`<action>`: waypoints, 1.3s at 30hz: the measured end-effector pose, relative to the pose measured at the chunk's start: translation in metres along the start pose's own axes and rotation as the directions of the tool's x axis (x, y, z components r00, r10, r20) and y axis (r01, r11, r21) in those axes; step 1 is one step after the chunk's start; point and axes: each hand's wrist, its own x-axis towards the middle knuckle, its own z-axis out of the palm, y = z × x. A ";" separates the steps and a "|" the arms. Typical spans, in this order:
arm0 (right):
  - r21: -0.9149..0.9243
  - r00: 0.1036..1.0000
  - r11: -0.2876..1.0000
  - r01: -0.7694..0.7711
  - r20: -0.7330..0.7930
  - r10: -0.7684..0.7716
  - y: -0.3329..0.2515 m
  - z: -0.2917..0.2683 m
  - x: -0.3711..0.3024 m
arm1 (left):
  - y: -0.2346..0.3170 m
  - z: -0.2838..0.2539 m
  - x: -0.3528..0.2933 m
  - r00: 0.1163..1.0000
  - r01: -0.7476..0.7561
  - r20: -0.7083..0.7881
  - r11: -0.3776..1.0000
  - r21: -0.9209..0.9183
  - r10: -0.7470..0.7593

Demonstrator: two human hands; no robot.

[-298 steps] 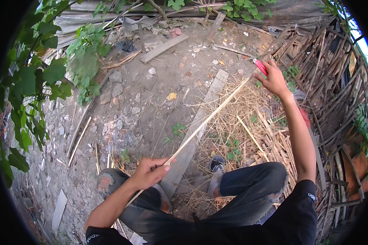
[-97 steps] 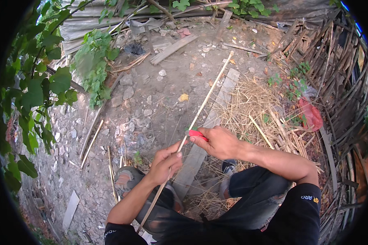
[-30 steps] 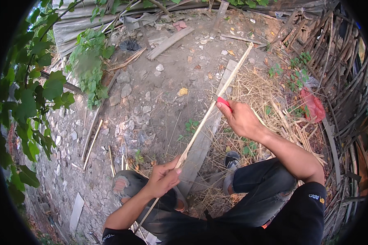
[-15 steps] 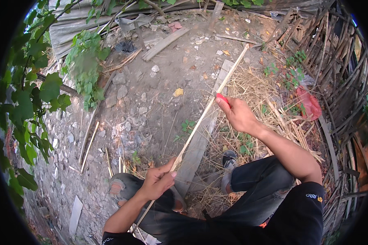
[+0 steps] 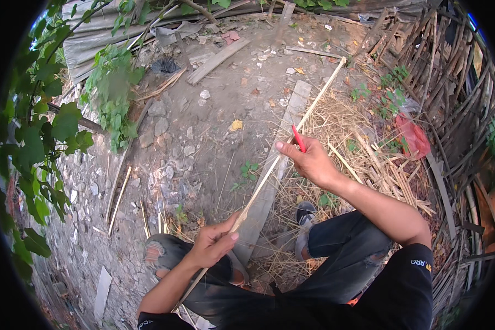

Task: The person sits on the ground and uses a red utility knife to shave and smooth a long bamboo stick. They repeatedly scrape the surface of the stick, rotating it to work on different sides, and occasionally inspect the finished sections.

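A long, pale bamboo strip point(image 5: 322, 96) slants from my lap up to the far right. Near its lower part, my left hand point(image 5: 212, 242) is closed around it, with the thumb on top. Farther up the strip, my right hand point(image 5: 308, 159) is closed on a slim red-handled tool point(image 5: 298, 138). That hand's thumb lies against the strip; I cannot make out a blade. Beneath the strip runs a grey wooden plank point(image 5: 264, 212), between my legs.
Thin shavings point(image 5: 335, 121) cover the ground right of the plank, beside a bundle of split sticks point(image 5: 404, 187). A red plastic bag point(image 5: 412, 137) lies by the stick fence point(image 5: 445, 82). Leafy vines point(image 5: 33, 137) hang at left. Another board point(image 5: 217, 60) lies farther off.
The strip's far end has swung slightly right. My right hand has slid a little down toward me, and the red handle has turned to point more upward. My left hand keeps its grip.
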 end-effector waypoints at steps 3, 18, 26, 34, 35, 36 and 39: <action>-0.025 0.994 0.997 0.071 0.089 -0.068 -0.002 0.029 -0.018 | -0.003 0.003 0.005 0.999 -0.039 -0.023 0.998 0.053 0.040; 0.468 0.939 0.874 0.134 -0.341 0.038 0.024 -0.068 0.048 | -0.001 -0.011 -0.013 0.993 0.079 0.096 0.982 -0.174 -0.063; -0.586 0.878 0.794 0.164 -0.280 -0.388 0.026 -0.081 0.027 | -0.003 -0.015 -0.016 0.994 0.090 0.073 0.978 -0.187 -0.078; -0.626 0.967 0.776 -0.081 -0.237 -0.089 0.013 -0.087 0.020 | -0.006 -0.014 -0.019 0.997 0.082 0.012 0.993 -0.079 -0.082; -0.627 0.947 0.773 -0.093 -0.294 -0.125 0.022 -0.102 0.026 | -0.007 -0.015 -0.020 0.995 0.095 0.022 0.992 -0.087 -0.094; -0.628 0.926 0.772 -0.096 -0.342 -0.162 0.032 -0.113 0.034 | -0.010 -0.016 -0.023 0.994 0.108 0.021 0.990 -0.094 -0.106; -0.623 0.889 0.761 -0.181 -0.435 -0.145 0.048 -0.129 0.041 | -0.008 -0.016 -0.023 0.989 0.144 0.028 0.989 -0.022 -0.143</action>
